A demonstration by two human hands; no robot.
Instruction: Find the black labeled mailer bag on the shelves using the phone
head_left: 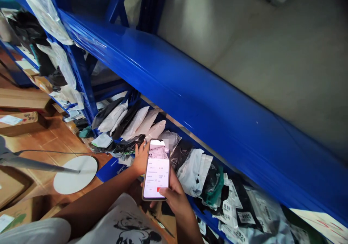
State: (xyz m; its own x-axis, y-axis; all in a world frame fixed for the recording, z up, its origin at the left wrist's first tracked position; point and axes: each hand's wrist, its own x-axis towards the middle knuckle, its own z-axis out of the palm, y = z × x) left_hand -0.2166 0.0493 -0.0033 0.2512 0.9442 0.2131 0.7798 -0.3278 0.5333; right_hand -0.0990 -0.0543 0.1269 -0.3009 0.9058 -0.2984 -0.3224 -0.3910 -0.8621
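Note:
My right hand (pixel 175 193) is wrapped round a smartphone (pixel 155 178), its thumb on a red button low on the lit screen. The upper part of that screen shows a parcel label with a barcode; the lower part is a white form. Behind the phone, my left hand (pixel 140 158) reaches in with fingers spread, near a black plastic mailer (pixel 129 145) on the low shelf. Part of this hand is hidden by the phone. White and pink mailer bags (pixel 136 122) lean in a row just beyond my fingers.
A wide blue shelf beam (pixel 174 84) crosses above my hands. More labelled parcels (pixel 231 204) fill the shelf to the right. On the left are a white round stand base (pixel 76 174), a trailing cable and cardboard boxes (pixel 19 122). A blue box (pixel 111 169) lies below my left forearm.

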